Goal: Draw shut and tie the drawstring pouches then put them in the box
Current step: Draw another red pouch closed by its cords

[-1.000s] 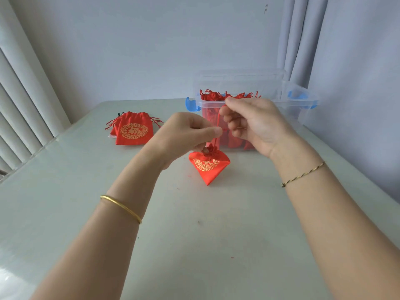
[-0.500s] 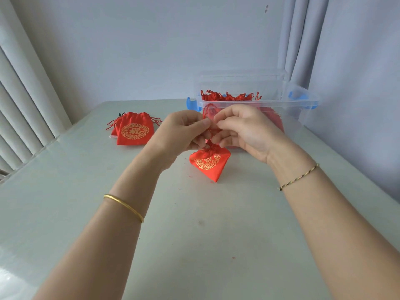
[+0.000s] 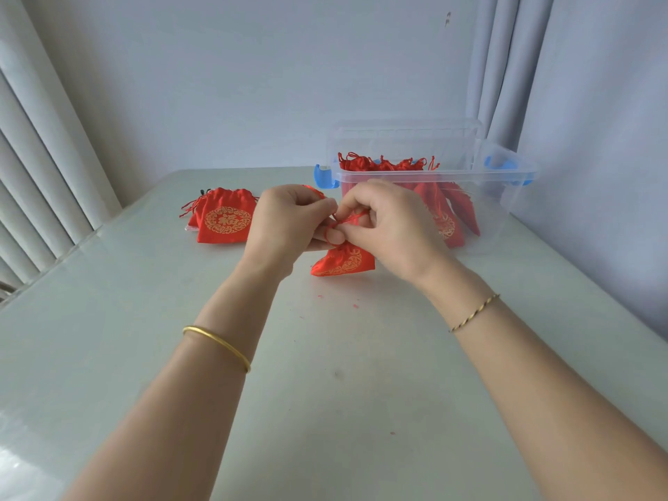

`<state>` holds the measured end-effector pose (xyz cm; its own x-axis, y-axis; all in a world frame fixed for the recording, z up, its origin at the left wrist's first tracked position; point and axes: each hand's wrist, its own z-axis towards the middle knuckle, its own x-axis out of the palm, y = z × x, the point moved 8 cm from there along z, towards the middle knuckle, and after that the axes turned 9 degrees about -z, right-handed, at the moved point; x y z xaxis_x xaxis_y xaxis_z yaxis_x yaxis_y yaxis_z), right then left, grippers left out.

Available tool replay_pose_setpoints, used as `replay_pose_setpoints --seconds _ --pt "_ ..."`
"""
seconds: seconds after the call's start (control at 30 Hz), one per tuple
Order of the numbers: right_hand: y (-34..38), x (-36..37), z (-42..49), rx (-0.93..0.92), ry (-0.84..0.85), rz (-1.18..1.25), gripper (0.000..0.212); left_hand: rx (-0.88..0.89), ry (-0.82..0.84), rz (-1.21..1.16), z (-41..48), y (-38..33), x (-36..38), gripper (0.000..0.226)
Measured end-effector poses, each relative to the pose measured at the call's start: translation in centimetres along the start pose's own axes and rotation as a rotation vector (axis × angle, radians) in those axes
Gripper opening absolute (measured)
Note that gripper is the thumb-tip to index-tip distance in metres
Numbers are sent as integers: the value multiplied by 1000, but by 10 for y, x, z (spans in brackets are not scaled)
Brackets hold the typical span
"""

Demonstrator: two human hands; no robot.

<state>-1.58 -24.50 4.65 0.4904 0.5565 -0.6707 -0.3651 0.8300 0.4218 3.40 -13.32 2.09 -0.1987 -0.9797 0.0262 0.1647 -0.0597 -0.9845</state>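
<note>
Pouch in work (image 3: 343,261): at centre of frame, directly under both hands, apparently resting on table (image 3: 325,392). Gathered neck up, gold-printed body spread left to right. Neck looks drawn shut; knot hidden by fingers, state not determinable.

Left hand (image 3: 289,222) and right hand (image 3: 392,226): close together above the neck, each pinching the red drawstring (image 3: 347,219) between thumb and fingers. Short run of cord between the two pinches, roughly left to right. Judged step: tying, not yet complete.

Box (image 3: 513,197): clear plastic with blue latches, open, just beyond the hands and to their right, right of centre in frame. Nearer the right hand, so judged the likelier hand for the drop: up, away and rightward over the near rim.

Contents: many tied red pouches (image 3: 439,207), standing or leaning, cords bunched at rim level. Right end looks less filled. Clear lid (image 3: 405,129) appears propped behind.

Waiting stack (image 3: 226,220): flat red pouches just left of the left hand, well apart from box. Count not determinable.
</note>
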Motion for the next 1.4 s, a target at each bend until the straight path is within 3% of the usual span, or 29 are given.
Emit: replay_pose_setpoints --seconds 0.17,0.3,0.4,0.53,0.73,0.93,1.07,1.4 --pt "7 4 0 -85 -14 -87 4 29 -65 -16 1 -4 -9 5" --pt "-16 4 1 133 -9 119 6 90 -90 47 0 -13 -11 20" --pt "-37 10 -2 374 11 431 17 182 -122 121 -3 -24 -14 17" --pt "-49 18 -8 576 54 723 17 399 -26 387 -13 -43 3 18" --pt "-51 19 -9 625 89 849 18 514 -29 690 -18 -40 17 12" --pt "-49 25 -8 606 150 929 16 498 -16 731 -13 -36 17 8" --pt "-54 17 -6 552 127 750 10 507 9 695 -12 -36 18 4" --pt "-90 -7 -7 522 -51 351 23 430 25 703 -6 -27 12 8"
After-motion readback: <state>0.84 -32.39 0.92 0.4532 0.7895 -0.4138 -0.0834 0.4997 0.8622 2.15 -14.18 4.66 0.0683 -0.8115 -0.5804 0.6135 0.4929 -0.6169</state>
